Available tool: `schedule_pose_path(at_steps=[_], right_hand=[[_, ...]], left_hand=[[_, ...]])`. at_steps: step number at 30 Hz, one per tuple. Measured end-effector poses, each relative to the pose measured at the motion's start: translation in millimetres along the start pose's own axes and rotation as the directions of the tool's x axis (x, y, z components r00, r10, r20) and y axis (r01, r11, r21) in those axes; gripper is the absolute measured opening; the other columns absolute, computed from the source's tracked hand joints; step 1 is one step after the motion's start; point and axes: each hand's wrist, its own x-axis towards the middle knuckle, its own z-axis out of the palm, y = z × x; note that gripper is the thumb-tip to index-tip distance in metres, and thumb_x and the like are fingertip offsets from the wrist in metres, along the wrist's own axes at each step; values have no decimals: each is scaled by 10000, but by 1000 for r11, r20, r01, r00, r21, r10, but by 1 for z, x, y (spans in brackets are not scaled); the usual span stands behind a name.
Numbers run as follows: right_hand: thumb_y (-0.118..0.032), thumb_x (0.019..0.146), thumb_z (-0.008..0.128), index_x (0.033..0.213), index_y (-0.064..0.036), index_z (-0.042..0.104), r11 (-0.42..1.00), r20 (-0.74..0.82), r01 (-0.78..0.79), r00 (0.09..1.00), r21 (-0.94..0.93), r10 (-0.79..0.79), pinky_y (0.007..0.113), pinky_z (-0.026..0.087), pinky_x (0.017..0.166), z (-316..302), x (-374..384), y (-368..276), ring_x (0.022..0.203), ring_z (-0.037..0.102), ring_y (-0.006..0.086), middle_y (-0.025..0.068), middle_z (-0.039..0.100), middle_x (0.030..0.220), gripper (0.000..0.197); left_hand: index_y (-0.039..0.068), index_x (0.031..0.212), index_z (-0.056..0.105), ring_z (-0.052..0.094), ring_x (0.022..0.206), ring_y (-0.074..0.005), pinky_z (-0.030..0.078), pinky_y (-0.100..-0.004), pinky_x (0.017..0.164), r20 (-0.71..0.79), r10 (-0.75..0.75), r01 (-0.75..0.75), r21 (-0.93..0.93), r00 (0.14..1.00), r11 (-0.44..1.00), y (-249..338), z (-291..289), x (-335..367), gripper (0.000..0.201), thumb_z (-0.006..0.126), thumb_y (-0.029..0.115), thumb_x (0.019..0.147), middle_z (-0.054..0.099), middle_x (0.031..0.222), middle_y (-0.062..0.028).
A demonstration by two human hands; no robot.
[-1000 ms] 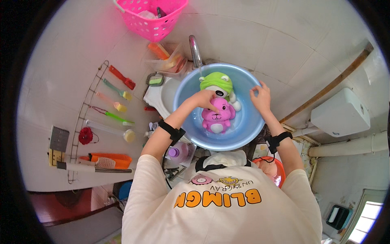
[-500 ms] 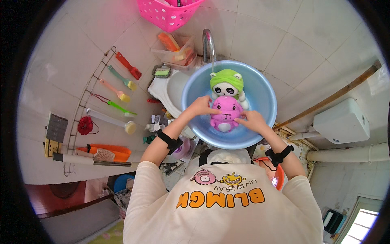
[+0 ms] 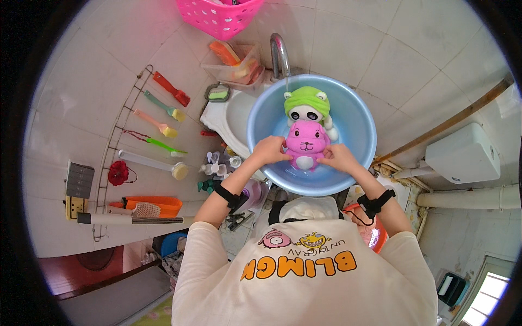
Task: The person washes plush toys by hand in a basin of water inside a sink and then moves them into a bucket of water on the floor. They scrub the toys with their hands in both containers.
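Observation:
A pink plush toy (image 3: pixel 305 142) with a face and a white belly patch sits upright in a blue plastic basin (image 3: pixel 361 130). My left hand (image 3: pixel 272 149) grips its left side, and my right hand (image 3: pixel 337 157) grips the right side, thumbs pressed inward. Right behind it, a white panda plush (image 3: pixel 305 106) with a green hood leans toward the basin's far wall. Over the basin's far rim curves a metal faucet (image 3: pixel 279 53), with a thin stream seeming to run down from it. Little of the basin's bottom shows around the toys.
The basin rests over a white sink (image 3: pixel 223 117). Beside the faucet stand clear tubs (image 3: pixel 244 68) with sponges and a soap dish (image 3: pixel 218 93). Several brushes (image 3: pixel 157 122) hang from a wire rack on the left wall. A wooden pole (image 3: pixel 446 125) leans at right, near a white cistern (image 3: pixel 462 157).
Both hands have moved slightly lower on the pink plush, and its head now tilts back a little more toward the panda. The whole view has shifted slightly.

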Motion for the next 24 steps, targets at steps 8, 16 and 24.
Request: schedule_pose_path(at_steps=[8, 16, 24], right_hand=[[-211, 697, 688, 788, 3, 605, 998, -29, 65, 997, 1, -65, 368, 491, 633, 0, -1, 4, 698, 625, 287, 148, 635, 728, 246], [-220, 715, 690, 812, -1, 609, 997, -16, 80, 997, -6, -80, 367, 492, 646, -4, -3, -4, 715, 627, 283, 145, 641, 754, 252], [-261, 714, 705, 781, 2, 621, 997, 5, 71, 997, -29, -71, 349, 488, 610, -4, -2, -6, 642, 622, 260, 126, 638, 695, 284]], left_hand=[[39, 855, 634, 624, 727, -289, 486, -394, 658, -31, 14, -15, -26, 999, 1000, -2, 3, 3, 341, 708, 253, 601, 645, 735, -111], [34, 817, 630, 610, 756, -316, 480, -418, 662, -70, 119, -116, 44, 990, 992, -10, 8, 4, 305, 699, 250, 613, 635, 768, -135], [11, 803, 597, 598, 770, -322, 468, -415, 661, -24, 63, -61, 88, 998, 994, 1, 2, 0, 350, 686, 311, 646, 616, 781, -143]])
